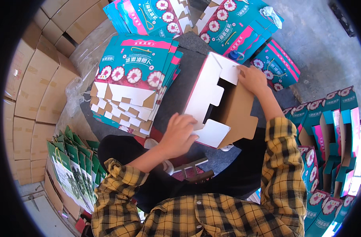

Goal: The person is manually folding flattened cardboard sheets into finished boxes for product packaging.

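A partly folded carton point(204, 89) stands tilted in front of me, white on one side and plain brown on another. Its upper side gapes, with notched flaps around a dark opening. At the lower left corner, my left hand point(177, 134) has bent fingers and thumb on the edge beside a white flap point(213, 133). My right hand point(252, 80) grips the far right corner, fingertips on another small flap. Just left of the carton lies a stack of flat teal and pink printed cartons point(133, 67), their white and brown tabs toward me.
More flat printed cartons point(149, 17) lie at the back, with a crumpled white wrapper point(272, 15) on the right pile. Folded teal cartons point(330, 130) stand in rows at right. Brown boxes point(42, 79) are stacked at left, above green printed bags point(72, 166).
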Tool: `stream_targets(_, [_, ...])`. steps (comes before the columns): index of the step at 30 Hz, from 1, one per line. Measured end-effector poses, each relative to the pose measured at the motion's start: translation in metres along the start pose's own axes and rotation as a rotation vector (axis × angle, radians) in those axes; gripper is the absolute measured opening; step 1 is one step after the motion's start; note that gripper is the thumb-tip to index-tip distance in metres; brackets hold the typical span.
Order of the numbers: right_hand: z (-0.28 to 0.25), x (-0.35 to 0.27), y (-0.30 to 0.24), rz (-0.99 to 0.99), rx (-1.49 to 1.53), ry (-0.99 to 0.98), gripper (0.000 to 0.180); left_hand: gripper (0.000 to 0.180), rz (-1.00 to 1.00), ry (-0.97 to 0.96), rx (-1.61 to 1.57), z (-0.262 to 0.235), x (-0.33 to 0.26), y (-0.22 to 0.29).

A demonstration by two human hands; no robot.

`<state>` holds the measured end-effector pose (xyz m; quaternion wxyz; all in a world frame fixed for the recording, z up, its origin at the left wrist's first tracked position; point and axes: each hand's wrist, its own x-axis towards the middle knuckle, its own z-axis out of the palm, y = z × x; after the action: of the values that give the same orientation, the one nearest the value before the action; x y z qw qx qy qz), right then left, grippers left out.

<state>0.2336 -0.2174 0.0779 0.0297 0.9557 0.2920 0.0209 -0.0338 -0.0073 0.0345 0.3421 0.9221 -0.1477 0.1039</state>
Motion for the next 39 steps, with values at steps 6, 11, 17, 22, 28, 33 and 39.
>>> stream_targets(6, [0.02, -0.036, 0.035, 0.113, 0.059, -0.27, 0.033, 0.023, -0.029, 0.132, -0.064, -0.031, 0.024, -0.059])
stream_targets(11, [0.039, -0.034, 0.03, 0.115, 0.137, -0.304, 0.034, 0.044, -0.218, 0.184, 0.298, -0.002, 0.036, -0.079])
stream_targets(17, [0.01, -0.02, 0.028, 0.249, 0.688, -0.482, 0.041, 0.045, -0.127, 0.356, 0.508, -0.006, 0.027, -0.073])
stream_targets(22, [0.039, -0.02, 0.066, -0.011, 0.781, -0.344, 0.044, 0.039, -0.063, 0.064, 0.312, 0.002, 0.009, -0.048])
stream_targets(28, [0.038, -0.025, 0.048, -0.222, 0.344, 0.003, 0.032, 0.038, -0.108, -0.001, 0.139, -0.011, 0.01, -0.036])
stream_targets(33, [0.026, -0.025, 0.032, -0.291, 0.36, 0.07, 0.024, 0.041, -0.142, 0.088, 0.274, -0.002, 0.015, -0.042])
stream_targets(39, [0.006, -0.035, 0.019, -0.206, 0.343, -0.191, 0.034, 0.047, -0.475, 0.12, 0.042, -0.008, 0.023, -0.033])
